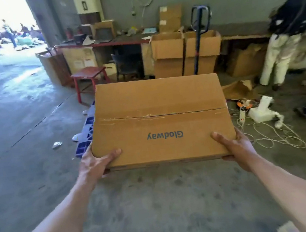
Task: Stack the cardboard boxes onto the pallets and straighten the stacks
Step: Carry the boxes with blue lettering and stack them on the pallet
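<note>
I hold a closed brown cardboard box (160, 118) printed "Glodway" out in front of me, above the concrete floor. My left hand (96, 161) grips its near left corner, thumb on top and fingers underneath. My right hand (232, 144) grips the near right corner the same way. A blue plastic pallet (86, 135) lies on the floor beyond the box; only its left edge shows, the rest is hidden behind the box.
Stacked open cardboard boxes (185, 54) and a pallet jack handle (199, 38) stand against the back wall. A red stool (89, 77) is left of them. A person (285, 36) stands at the right. White cables and a power strip (260, 118) litter the floor at right.
</note>
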The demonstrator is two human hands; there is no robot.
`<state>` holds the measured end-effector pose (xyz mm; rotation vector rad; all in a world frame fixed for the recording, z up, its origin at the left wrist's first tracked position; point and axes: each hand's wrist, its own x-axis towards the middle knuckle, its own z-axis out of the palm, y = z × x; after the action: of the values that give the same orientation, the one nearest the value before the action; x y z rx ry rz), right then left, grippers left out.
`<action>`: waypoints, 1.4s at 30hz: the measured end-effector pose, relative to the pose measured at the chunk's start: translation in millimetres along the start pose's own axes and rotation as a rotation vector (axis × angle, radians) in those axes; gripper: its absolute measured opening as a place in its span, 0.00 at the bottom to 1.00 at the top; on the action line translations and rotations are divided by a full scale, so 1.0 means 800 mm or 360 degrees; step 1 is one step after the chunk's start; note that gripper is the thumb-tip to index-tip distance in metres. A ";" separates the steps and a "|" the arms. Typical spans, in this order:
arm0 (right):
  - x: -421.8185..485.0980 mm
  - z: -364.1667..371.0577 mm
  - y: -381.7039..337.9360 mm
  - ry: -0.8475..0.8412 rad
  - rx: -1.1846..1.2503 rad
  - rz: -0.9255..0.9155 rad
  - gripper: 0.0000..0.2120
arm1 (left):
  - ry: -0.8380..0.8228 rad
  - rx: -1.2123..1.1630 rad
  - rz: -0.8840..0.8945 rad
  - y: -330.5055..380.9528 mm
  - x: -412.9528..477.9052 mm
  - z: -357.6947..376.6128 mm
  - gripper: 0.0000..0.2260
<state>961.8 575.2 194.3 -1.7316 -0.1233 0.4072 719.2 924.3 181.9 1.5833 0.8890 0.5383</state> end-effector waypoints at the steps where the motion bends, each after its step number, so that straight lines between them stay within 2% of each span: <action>1: 0.000 -0.031 -0.005 0.0094 0.0033 0.0000 0.52 | -0.0088 0.0021 0.0040 0.022 0.018 0.033 0.44; 3: 0.003 -0.099 -0.006 0.0289 0.0131 0.0000 0.55 | -0.0303 0.0075 0.0137 0.065 0.046 0.110 0.43; 7: 0.007 -0.229 -0.003 0.0676 0.0236 -0.0007 0.55 | -0.0657 0.0116 0.0305 0.136 0.072 0.285 0.39; 12: 0.015 -0.375 0.016 0.1064 0.0431 0.0026 0.51 | -0.1064 0.0166 0.0423 0.189 0.086 0.513 0.29; 17: 0.004 -0.481 0.062 0.1471 0.0520 0.0131 0.54 | -0.1435 0.0380 0.0532 0.215 0.083 0.715 0.38; 19: -0.003 -0.505 0.083 0.1639 0.0538 0.0163 0.52 | -0.1615 0.0432 0.0568 0.223 0.069 0.791 0.39; 21: -0.008 -0.518 0.100 0.1804 0.0548 0.0171 0.43 | -0.1779 0.0533 0.0650 0.229 0.058 0.862 0.38; 23: -0.012 -0.526 0.120 0.1956 0.0624 0.0266 0.34 | -0.1933 0.0637 0.0710 0.232 0.050 0.932 0.45; 24: -0.013 -0.527 0.131 0.2021 0.0674 0.0303 0.33 | -0.2034 0.0682 0.0755 0.232 0.048 0.969 0.49; 26: -0.012 -0.521 0.149 0.2207 0.0746 0.0368 0.35 | -0.2253 0.0726 0.0779 0.232 0.037 1.036 0.49; 29: 0.001 -0.493 0.167 0.2532 0.0858 0.0381 0.33 | -0.2584 0.0753 0.0840 0.240 0.010 1.125 0.36; 30: 0.007 -0.481 0.170 0.2636 0.0899 0.0388 0.35 | -0.2692 0.0783 0.0887 0.243 0.003 1.150 0.36; 32: 0.020 -0.454 0.176 0.2837 0.0942 0.0395 0.42 | -0.2913 0.0883 0.0921 0.251 -0.016 1.199 0.47; 36: 0.043 -0.417 0.180 0.3198 0.1114 0.0501 0.43 | -0.3266 0.1040 0.1029 0.261 -0.082 1.274 0.58; 39: 0.057 -0.404 0.192 0.3469 0.1210 0.0525 0.48 | -0.3528 0.1146 0.1089 0.253 -0.141 1.323 0.60; 42: 0.078 -0.408 0.194 0.3621 0.1314 0.0589 0.44 | -0.3702 0.1312 0.1099 0.235 -0.195 1.377 0.57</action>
<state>1107.7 258.5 79.8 -0.5390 1.6982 -1.2073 1506.4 116.7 151.8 1.8518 -1.3857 -1.3511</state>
